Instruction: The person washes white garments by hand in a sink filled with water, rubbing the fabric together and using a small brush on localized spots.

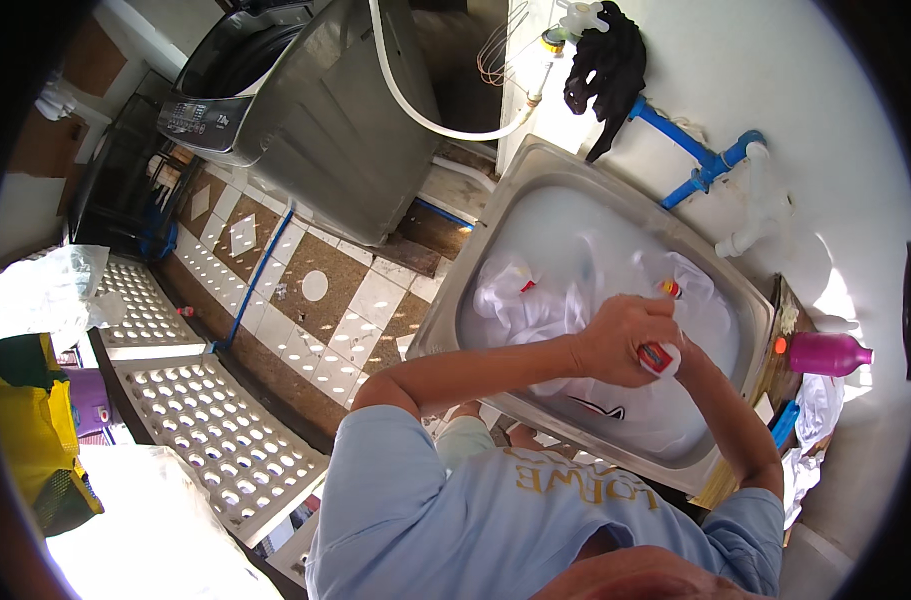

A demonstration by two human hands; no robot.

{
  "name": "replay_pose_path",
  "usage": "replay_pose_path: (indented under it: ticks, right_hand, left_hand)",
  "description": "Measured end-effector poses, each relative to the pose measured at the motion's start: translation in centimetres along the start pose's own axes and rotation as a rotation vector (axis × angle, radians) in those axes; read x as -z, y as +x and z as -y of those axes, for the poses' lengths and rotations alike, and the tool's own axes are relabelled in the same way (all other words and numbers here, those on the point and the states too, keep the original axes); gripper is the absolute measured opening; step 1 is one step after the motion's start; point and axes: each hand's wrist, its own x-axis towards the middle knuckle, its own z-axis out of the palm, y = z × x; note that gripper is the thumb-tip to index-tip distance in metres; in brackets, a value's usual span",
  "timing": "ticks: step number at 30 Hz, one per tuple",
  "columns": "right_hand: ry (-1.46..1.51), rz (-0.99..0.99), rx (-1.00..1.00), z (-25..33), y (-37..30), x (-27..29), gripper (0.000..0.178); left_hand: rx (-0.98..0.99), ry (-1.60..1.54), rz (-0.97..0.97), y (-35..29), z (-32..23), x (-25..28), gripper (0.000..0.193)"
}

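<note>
Over the sink, my left hand [623, 338] is closed round a small white bottle [665, 366] with a red label. One end of the bottle sticks out of the fist; the rest is covered by my fingers. My right hand [687, 345] is beside it, largely hidden behind the left hand and the bottle, so its fingers do not show. Below both hands, white clothes [535, 312] lie soaking in cloudy water [560, 225] in the metal sink [535, 165]. A small red and yellow patch [670, 288] shows just beyond my left hand; what it belongs to is unclear.
A magenta bottle [825, 353] lies right of the sink, near a blue brush-like object [785, 424]. Blue pipes [687, 150] and a black cloth [610, 70] are at the wall. A grey washing machine [325, 120] stands far left, perforated plastic panels [200, 425] nearer.
</note>
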Motion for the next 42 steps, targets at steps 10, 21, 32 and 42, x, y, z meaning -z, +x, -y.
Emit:
replay_pose_path:
  ticks: [10,21,32,42]
  right_hand:
    - [0.763,-0.328,-0.275,5.7,0.1,-1.6,0.045]
    - [0.65,-0.701,-0.196,-1.1,-5.0,-2.2,0.031]
    - [-0.67,-0.964,-0.207,-7.2,-6.8,6.3,0.026]
    - [-0.45,-1.099,-0.143,-11.3,-6.1,8.9,0.042]
  left_hand:
    - [-0.071,0.603,-1.232,12.7,-14.7,39.9,0.018]
    - [0.199,0.346,-1.083,1.6,-1.9,43.3,0.076]
    - [0.432,0.042,-0.14,-1.2,5.0,3.9,0.015]
    - [0.519,0.424,0.043,-3.0,13.1,-4.0,0.021]
